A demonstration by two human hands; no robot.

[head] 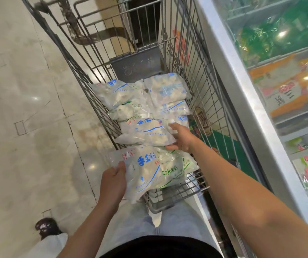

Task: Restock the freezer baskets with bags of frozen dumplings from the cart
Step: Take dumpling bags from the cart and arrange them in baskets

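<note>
The freezer [272, 101] runs along the right, just beside the wire cart [101, 101]; its glass shows packaged goods, and no bare basket space is visible. The dumpling bags [149, 101] lie stacked along the cart floor. The left hand [113, 180] has its grip closed on the nearest bag [149, 170], thumb on top at the left edge. The right hand [180, 138] has a wide grip, fingers spread against the end of the second bag [145, 131]. Recommended: support each bag from beneath, since the contents look loose and likely to shift. Lift clear of the cart rim before turning toward the freezer.
</note>
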